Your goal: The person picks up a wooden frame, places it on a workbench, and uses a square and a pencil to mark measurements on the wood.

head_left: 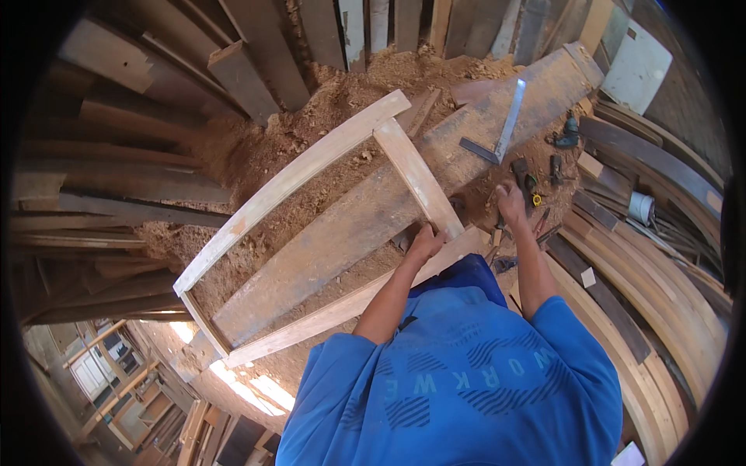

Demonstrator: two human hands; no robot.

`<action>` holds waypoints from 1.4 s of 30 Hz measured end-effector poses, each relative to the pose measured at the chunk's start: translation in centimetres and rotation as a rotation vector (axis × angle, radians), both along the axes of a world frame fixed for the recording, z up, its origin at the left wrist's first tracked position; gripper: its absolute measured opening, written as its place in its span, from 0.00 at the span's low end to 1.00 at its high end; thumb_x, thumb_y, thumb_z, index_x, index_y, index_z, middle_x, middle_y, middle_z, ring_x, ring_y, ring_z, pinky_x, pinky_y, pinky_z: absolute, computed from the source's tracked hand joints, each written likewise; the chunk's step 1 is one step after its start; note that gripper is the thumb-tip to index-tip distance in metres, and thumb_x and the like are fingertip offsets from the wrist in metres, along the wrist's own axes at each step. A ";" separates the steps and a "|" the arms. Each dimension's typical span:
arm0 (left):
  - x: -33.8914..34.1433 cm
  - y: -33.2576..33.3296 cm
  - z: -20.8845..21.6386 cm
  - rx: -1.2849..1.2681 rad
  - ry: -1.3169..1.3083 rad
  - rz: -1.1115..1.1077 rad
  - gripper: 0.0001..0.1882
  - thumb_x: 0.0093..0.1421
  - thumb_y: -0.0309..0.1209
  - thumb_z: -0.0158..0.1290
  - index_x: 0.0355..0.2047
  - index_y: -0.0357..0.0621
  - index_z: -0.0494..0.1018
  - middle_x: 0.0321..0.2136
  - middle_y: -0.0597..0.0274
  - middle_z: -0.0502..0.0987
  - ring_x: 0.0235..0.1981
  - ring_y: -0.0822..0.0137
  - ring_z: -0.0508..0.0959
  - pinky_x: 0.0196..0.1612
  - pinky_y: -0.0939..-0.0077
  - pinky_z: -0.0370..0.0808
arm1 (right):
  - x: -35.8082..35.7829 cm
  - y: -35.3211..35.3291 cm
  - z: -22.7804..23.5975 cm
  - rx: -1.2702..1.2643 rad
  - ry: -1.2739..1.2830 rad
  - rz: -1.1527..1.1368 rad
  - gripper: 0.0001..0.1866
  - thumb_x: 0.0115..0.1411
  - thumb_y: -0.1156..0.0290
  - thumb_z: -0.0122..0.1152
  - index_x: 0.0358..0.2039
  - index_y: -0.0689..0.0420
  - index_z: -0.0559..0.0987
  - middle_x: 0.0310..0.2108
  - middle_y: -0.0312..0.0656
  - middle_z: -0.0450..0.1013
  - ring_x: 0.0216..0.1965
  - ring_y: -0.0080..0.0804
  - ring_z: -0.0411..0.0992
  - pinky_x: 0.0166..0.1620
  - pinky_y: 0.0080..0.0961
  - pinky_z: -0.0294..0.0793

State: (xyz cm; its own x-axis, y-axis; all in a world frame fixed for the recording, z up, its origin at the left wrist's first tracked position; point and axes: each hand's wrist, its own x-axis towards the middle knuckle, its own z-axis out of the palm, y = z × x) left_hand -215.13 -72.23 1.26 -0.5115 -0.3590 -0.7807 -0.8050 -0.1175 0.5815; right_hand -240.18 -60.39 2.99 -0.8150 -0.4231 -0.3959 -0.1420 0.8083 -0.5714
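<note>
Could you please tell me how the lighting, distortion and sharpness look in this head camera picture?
In the head view, light is warm and even over the wooden frame and the workbench plank; the fisheye bends the stacked boards toward a black rim; bright glare burns out a patch at lower left; the left hand and right hand look sharp, with no evident motion blur.

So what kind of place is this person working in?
Most likely a carpentry workshop. A pale wooden frame lies on a long workbench plank, sawdust is heaped behind it, boards lean all around, and a metal square lies on the bench.
</note>
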 end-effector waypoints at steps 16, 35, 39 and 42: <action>-0.9 0.5 -1.3 -0.071 0.051 -0.006 0.30 0.64 0.48 0.46 0.54 0.33 0.63 0.51 0.33 0.71 0.56 0.41 0.69 0.58 0.58 0.65 | 20.2 20.6 -2.7 0.282 -0.500 -0.228 0.19 0.58 0.62 0.54 0.37 0.66 0.80 0.33 0.52 0.78 0.36 0.42 0.76 0.41 0.35 0.73; -2.2 0.6 2.6 0.057 0.081 -0.001 0.28 0.58 0.35 0.59 0.55 0.32 0.65 0.49 0.50 0.74 0.52 0.60 0.73 0.55 0.67 0.68 | 14.5 23.3 -2.7 0.066 -0.510 -0.219 0.18 0.57 0.59 0.57 0.40 0.60 0.81 0.39 0.55 0.77 0.43 0.50 0.75 0.49 0.38 0.72; -2.9 0.6 2.3 0.088 0.042 -0.014 0.31 0.57 0.36 0.60 0.56 0.32 0.63 0.51 0.49 0.73 0.53 0.59 0.72 0.56 0.66 0.68 | 10.8 27.2 -3.5 0.117 -0.471 -0.266 0.18 0.55 0.61 0.55 0.38 0.62 0.81 0.35 0.54 0.78 0.39 0.46 0.77 0.43 0.37 0.74; -1.5 0.7 0.1 -0.048 0.166 0.037 0.34 0.57 0.33 0.58 0.59 0.31 0.58 0.54 0.46 0.70 0.54 0.57 0.71 0.58 0.67 0.65 | 8.5 29.5 -4.0 0.109 -0.426 -0.295 0.17 0.54 0.62 0.55 0.37 0.61 0.82 0.34 0.53 0.78 0.38 0.45 0.77 0.42 0.36 0.74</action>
State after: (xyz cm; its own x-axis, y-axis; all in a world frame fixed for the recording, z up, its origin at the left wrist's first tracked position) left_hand -216.64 -71.52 1.34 -0.6180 -0.4146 -0.6679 -0.6930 -0.1138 0.7119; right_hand -231.65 -30.92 -1.03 -0.6501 -0.1378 -0.7472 0.3271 0.8369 -0.4389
